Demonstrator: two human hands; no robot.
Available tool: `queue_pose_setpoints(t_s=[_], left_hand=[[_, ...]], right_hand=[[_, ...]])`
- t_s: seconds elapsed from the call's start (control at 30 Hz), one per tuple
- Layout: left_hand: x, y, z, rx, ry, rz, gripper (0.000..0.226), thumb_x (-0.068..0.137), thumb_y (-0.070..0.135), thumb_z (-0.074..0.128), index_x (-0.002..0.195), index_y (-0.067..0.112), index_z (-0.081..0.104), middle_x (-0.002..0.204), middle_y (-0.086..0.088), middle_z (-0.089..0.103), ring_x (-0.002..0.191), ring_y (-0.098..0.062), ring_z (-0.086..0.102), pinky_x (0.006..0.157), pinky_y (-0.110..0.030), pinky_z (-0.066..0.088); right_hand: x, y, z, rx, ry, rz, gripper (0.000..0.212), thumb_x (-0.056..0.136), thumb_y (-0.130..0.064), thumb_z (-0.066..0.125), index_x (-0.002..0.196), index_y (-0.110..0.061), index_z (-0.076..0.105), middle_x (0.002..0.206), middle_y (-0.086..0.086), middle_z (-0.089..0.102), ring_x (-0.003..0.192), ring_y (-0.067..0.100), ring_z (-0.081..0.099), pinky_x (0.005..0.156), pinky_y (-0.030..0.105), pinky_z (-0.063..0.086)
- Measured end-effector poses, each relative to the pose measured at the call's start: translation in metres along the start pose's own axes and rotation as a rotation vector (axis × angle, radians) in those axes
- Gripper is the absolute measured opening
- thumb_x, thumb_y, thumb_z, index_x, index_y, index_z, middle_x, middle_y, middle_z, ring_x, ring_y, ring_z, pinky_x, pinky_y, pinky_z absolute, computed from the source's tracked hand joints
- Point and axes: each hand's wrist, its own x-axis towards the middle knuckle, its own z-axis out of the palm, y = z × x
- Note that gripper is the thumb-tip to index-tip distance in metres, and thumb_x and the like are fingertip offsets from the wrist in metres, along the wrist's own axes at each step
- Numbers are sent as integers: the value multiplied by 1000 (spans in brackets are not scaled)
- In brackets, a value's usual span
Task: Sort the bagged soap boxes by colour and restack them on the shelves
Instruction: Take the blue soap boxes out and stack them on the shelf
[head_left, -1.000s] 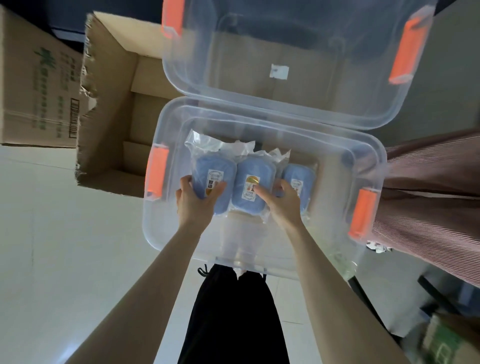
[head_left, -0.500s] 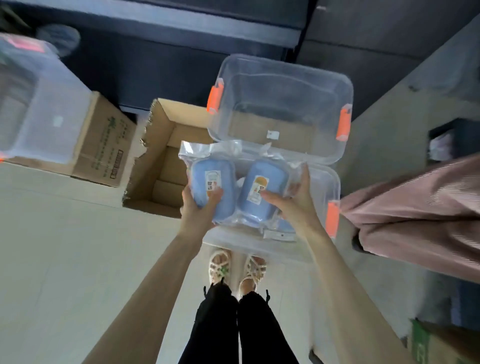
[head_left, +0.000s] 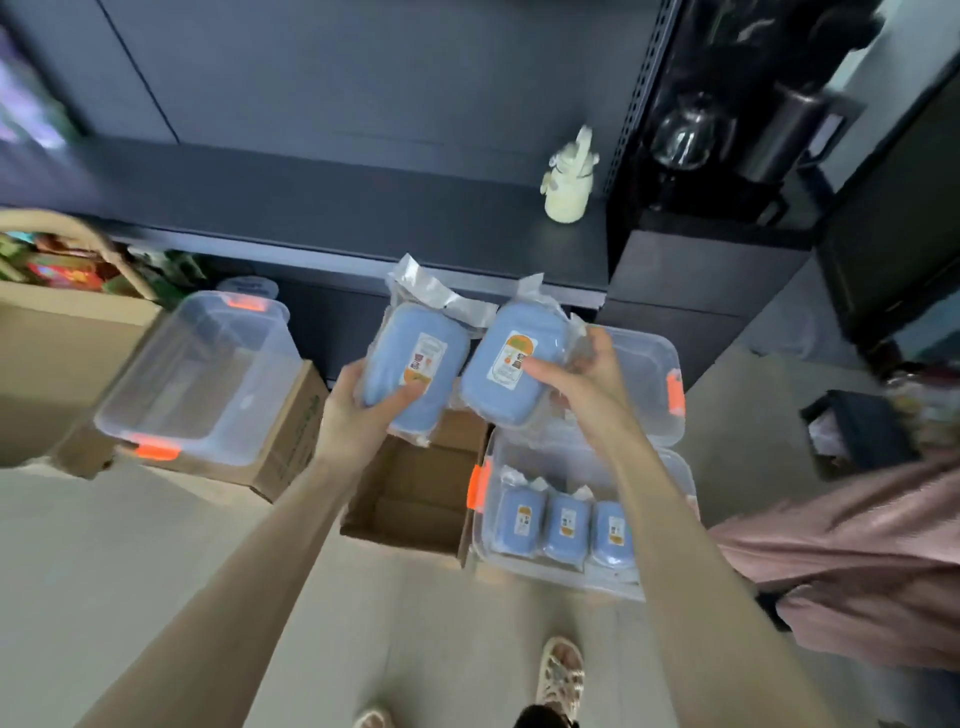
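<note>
Standing on a pale tiled floor (head_left: 104, 571), I am facing a dark shelving unit whose nearest shelf (head_left: 363, 208) is running across from 10 to 1 o'clock.

I am counting five blue soap boxes, each in a clear bag. Two are up in my hands at 12 o'clock, just short of the shelf edge. My left hand (head_left: 358, 415) is gripping the first bagged soap box (head_left: 410, 364) from below, thumb curled over its face. My right hand (head_left: 587, 384) is pinching the second bagged soap box (head_left: 511, 369), thumb lying on its label. The two boxes are tilting towards each other, nearly touching. The other three soap boxes (head_left: 566, 527) are lying side by side in an open clear bin (head_left: 670, 478) at 4 o'clock, its lid (head_left: 644, 358) standing up behind it.

I am seeing two clear bins with orange latches in all. The second, an empty bin (head_left: 208, 374), is sitting on a cardboard carton (head_left: 291, 447) at 9 o'clock.

An open cardboard box (head_left: 415, 499) is lying on the floor under my wrists, between the bins. A cream figurine (head_left: 569, 182) is standing on the shelf at 1 o'clock. Someone in pink pleated clothing (head_left: 857, 561) is crowding in at 4 o'clock, beside a black basket (head_left: 857, 431). My sandalled foot (head_left: 561, 675) is showing at 6 o'clock.
</note>
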Motion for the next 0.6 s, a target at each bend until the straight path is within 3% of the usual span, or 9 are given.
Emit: queue_pose_setpoints(t_s=[0.1,0.2,0.37,0.47,0.6], left_hand=[[7,30,-48,-51,-50,113,67,69,42,77,126,25,47,109,3,62,92,-16,67,59,-20,56],[22,60,-86,-156,-97,179,62,78,34,75,130,27,42,117,1,58,99,-20,65,64,-32,59],[62,115,-128,-245,-178,210,64,78,31,74,128,32,34,121,0,54,103,-22,63,59,-33,58],[97,153,-141,-250,-239,277,72,80,19,75,132,30,28,123,-2,53,102,-22,64,62,-32,58],[144,197,-142,-270,-203,356,74,74,15,80,127,16,29,122,-5,52,96,-17,67,60,-31,58]], right_hand=[[-16,-34,46,63,78,-103,69,71,-8,83,124,-17,40,112,0,63,88,9,70,62,24,56],[-23,-70,87,101,131,-219,68,70,-10,84,120,-14,38,115,-1,59,100,14,66,76,35,60],[-15,-133,130,136,119,-378,75,72,-13,83,129,-16,35,113,-7,58,98,9,67,73,32,58],[7,-171,149,169,63,-474,74,75,-8,80,134,-24,38,117,-8,59,100,9,67,70,31,58],[48,-207,169,187,54,-542,59,77,-9,79,126,-19,47,111,-4,64,101,15,68,67,31,58]])
